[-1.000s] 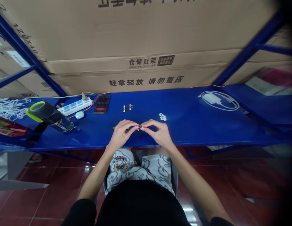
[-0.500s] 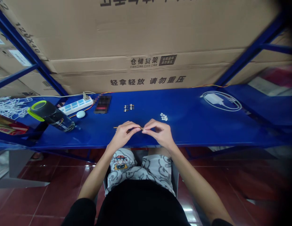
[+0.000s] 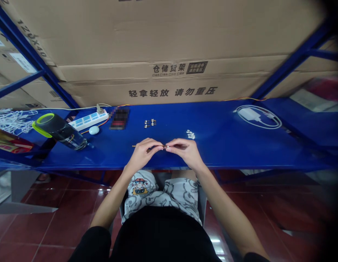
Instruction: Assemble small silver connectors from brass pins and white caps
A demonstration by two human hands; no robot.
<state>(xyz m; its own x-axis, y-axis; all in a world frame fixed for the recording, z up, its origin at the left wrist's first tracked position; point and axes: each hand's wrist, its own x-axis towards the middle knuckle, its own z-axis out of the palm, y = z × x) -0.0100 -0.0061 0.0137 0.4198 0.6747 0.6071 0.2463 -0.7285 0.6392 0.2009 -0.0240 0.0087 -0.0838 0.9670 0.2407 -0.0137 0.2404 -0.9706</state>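
Note:
Above the front part of the blue table (image 3: pixel 229 145), my hands meet fingertip to fingertip. My left hand (image 3: pixel 144 150) pinches a small brownish rod (image 3: pixel 164 147) whose tip shows between the hands. In the fingertips of my right hand (image 3: pixel 186 148) is a small white piece (image 3: pixel 168 147) at the rod's end; whether the two are joined I cannot tell. Another thin brass-coloured rod (image 3: pixel 134 146) sticks out past the back of my left hand, mostly hidden by it. Several small white pieces (image 3: pixel 191 134) lie beyond my right hand. Farther back sit several rods with white pieces on them (image 3: pixel 150 123).
To the left are a dark bottle with a green loop (image 3: pixel 61 131), a white power strip (image 3: pixel 89 120), a pale round object (image 3: pixel 94 130) and a blurred dark object (image 3: pixel 120 119). A white charger with cable (image 3: pixel 250 114) lies right. Cardboard (image 3: pixel 169 80) stands behind.
The small rod and the white piece between my fingertips now show more plainly. My hands have barely moved, and the view has shifted slightly.

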